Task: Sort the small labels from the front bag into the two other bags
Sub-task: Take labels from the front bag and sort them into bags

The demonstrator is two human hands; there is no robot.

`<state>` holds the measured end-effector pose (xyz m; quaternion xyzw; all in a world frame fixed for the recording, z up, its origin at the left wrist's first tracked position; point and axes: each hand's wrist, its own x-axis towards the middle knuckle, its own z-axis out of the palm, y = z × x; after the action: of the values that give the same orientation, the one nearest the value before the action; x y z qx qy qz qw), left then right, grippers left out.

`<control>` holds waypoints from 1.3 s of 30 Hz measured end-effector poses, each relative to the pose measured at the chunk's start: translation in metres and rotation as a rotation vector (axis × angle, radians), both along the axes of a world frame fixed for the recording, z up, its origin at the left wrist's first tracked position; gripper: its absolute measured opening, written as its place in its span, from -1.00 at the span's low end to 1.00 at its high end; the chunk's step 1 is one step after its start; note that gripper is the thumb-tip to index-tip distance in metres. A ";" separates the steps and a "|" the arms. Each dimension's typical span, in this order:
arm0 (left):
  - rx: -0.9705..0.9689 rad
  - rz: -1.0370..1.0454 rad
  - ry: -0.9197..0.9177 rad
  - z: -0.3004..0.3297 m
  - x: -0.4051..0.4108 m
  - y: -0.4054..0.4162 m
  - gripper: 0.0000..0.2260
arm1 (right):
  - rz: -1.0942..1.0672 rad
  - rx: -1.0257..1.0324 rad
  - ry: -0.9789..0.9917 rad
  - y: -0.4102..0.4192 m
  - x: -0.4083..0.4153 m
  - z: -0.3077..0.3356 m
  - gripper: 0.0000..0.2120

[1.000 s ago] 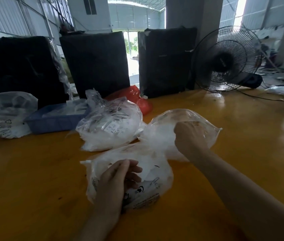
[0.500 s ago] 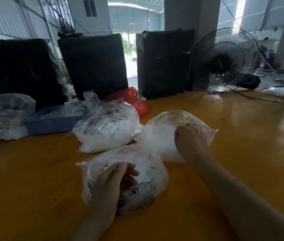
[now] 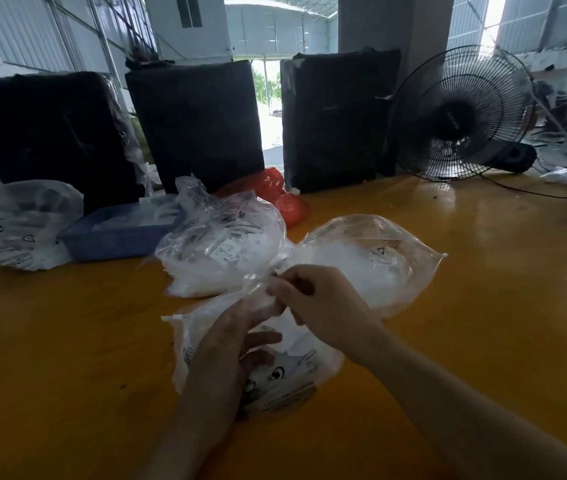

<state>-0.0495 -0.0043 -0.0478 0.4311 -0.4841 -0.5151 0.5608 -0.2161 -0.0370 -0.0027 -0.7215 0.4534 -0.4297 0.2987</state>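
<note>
Here the left hand point(image 3: 230, 344) and right hand point(image 3: 313, 303) pinch the front bag's point(image 3: 296, 372) mouth; best spread it wide; take one label

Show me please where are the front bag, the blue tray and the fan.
front bag point(image 3: 292, 372): head view, on its printed lower side, right of the left hand.
blue tray point(image 3: 115, 242): head view, on its front wall.
fan point(image 3: 455, 114): head view, on the dark hub behind the grille.

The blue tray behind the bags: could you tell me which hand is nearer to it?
Left. The left hand lies on the front bag, on the blue tray side; the right hand is farther right.
</note>
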 end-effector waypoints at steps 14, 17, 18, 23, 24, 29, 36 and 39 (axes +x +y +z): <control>0.029 0.190 0.052 -0.004 0.002 0.002 -0.80 | -0.044 0.125 0.127 0.001 0.009 -0.017 -0.64; 0.046 0.197 0.116 -0.002 0.003 0.001 -0.80 | 0.027 0.103 0.129 0.002 0.008 -0.013 -0.62; 0.054 0.200 0.129 -0.002 0.004 0.001 -0.81 | 0.041 0.083 0.152 0.003 0.007 -0.013 -0.66; 0.087 0.192 0.197 -0.002 0.004 0.001 -0.78 | 0.013 -0.017 0.185 0.000 0.004 -0.014 -0.74; 0.086 0.174 0.182 -0.002 0.004 0.002 -0.77 | 0.001 -0.031 0.191 0.000 0.003 -0.013 -0.70; 0.097 0.170 0.169 -0.001 0.004 0.001 -0.71 | 0.022 0.008 0.246 -0.002 0.001 -0.013 -0.64; 0.145 0.215 0.378 0.000 0.011 -0.001 -0.82 | 0.096 0.008 0.716 -0.005 -0.010 -0.013 -0.39; 0.155 0.211 0.383 -0.001 0.011 -0.002 -0.82 | 0.065 -0.069 0.754 -0.005 -0.008 -0.015 -0.71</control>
<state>-0.0383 -0.0064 -0.0488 0.4154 -0.2799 -0.5618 0.6584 -0.2246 -0.0422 -0.0176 -0.8526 0.4936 -0.1395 0.0998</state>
